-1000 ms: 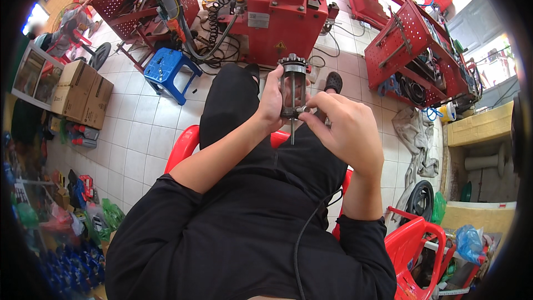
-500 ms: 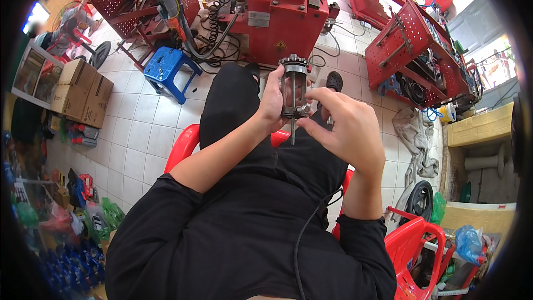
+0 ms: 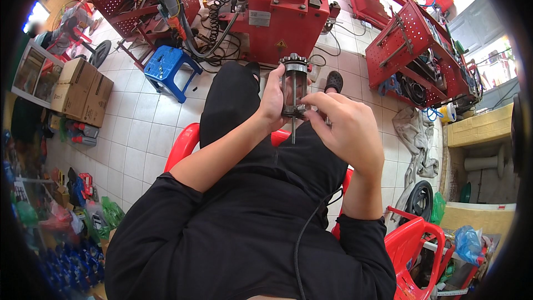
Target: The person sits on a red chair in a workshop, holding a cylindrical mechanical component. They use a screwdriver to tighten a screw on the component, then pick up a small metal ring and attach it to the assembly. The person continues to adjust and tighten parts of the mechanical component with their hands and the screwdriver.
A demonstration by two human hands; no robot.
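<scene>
A dark cylindrical metal part [image 3: 287, 91] stands upright over my lap, with a toothed ring [image 3: 293, 58] at its top. A thin metal rod [image 3: 294, 133] runs lengthwise along it and sticks out below. My left hand [image 3: 272, 101] is closed around its left side. At the lower right of the part, a small shiny metal fitting [image 3: 300, 110] sits against its end. The thumb and index finger of my right hand [image 3: 345, 125] pinch at this fitting and partly cover it. The other fingers of that hand curl inward.
A red machine [image 3: 288, 28] stands ahead, with hoses and cables around it. A blue stool [image 3: 170, 69] is at front left, near cardboard boxes [image 3: 80, 91]. Red perforated tool carts [image 3: 388, 58] flank the machine. A red chair [image 3: 413, 250] stands at right, beside a tyre [image 3: 420, 200].
My right hand has moved slightly left and down, and its thumb and index finger have come together on the small fitting. My left hand and the cylindrical part stay in place.
</scene>
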